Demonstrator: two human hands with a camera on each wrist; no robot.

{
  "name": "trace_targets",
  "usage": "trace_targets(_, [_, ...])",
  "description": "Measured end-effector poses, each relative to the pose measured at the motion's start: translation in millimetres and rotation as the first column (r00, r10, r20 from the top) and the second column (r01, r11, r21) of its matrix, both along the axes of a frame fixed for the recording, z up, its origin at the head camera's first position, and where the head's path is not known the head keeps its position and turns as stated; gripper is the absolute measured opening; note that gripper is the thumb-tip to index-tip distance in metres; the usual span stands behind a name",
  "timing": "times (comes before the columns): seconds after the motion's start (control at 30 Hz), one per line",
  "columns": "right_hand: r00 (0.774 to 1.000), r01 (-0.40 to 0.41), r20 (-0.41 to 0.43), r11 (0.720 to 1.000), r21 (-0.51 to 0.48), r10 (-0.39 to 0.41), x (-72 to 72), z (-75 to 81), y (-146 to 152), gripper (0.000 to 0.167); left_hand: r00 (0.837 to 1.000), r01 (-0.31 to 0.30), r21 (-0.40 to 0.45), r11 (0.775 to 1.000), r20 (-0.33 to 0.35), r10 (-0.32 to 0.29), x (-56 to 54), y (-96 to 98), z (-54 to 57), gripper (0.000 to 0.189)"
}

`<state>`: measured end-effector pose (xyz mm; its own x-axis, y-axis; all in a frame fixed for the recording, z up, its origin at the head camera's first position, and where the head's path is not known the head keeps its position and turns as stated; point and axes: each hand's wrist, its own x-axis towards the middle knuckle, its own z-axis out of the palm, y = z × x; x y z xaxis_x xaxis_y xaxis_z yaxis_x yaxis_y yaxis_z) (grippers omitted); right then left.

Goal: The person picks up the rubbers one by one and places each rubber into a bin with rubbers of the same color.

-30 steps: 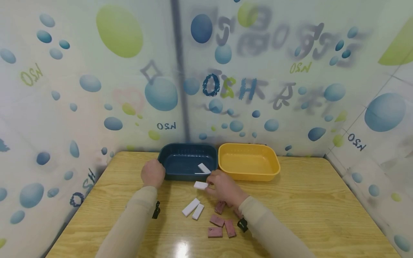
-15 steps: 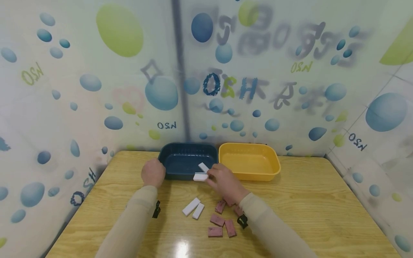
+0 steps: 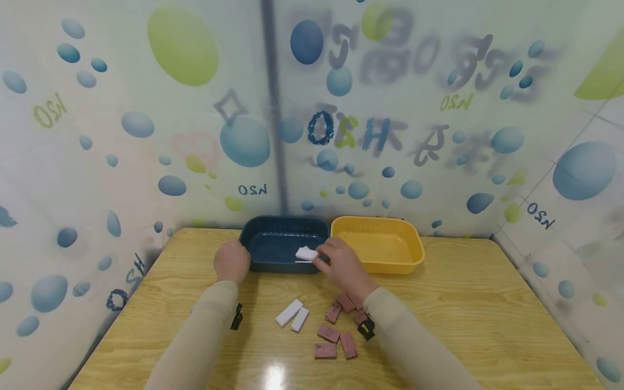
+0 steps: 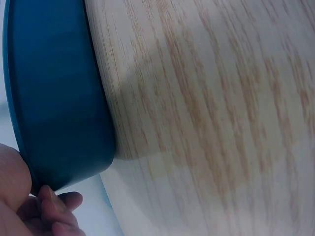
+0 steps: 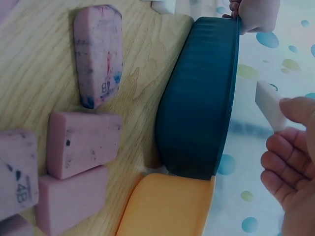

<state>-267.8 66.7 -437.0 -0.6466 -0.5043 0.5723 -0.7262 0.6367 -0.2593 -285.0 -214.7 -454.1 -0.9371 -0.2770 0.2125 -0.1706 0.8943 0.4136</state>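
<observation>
My left hand [image 3: 231,262] grips the left end of the blue basket [image 3: 273,267], thumb and fingers closed on its rim in the left wrist view. Between the thumb and fingers of my right hand [image 3: 345,266], a white eraser [image 3: 306,253] is held over the front right part of that basket. Its outer end sticks out past the fingertips [image 5: 294,109] in the right wrist view. White pieces inside the basket are mostly hidden behind the held eraser. Two more white erasers [image 3: 289,313] lie on the table in front.
A yellow basket [image 3: 385,267] stands against the blue one's right side. Several pink erasers [image 3: 325,351], some marked 4B, lie on the wooden table [image 3: 468,309] below my right forearm. A patterned wall covering [image 3: 414,135] rises behind the baskets.
My right hand has carried the white eraser up and forward, from in front of the blue basket to over it. My left hand stays on the rim.
</observation>
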Motion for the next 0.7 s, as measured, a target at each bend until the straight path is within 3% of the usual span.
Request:
trace_targets(0.27, [0.990, 0.123, 0.061, 0.992, 0.032, -0.125, -4.8, 4.5, -3, 0.017, 1.000, -0.009, 0.013, 1.000, 0.004, 0.009, -1.8, -0.7, -1.5, 0.030])
trace_targets(0.43, [0.987, 0.153, 0.032, 0.986, 0.068, -0.156, -11.3, 3.1, -6, 0.018, 1.000, -0.021, 0.013, 1.000, 0.014, 0.021, -2.4, -0.7, -2.6, 0.030])
trace_targets(0.7, [0.974, 0.199, 0.091, 0.975, 0.095, -0.208, -17.7, 1.8, -9, 0.020, 0.999, -0.025, 0.005, 1.000, 0.022, 0.025, -3.2, -1.1, -2.7, 0.030])
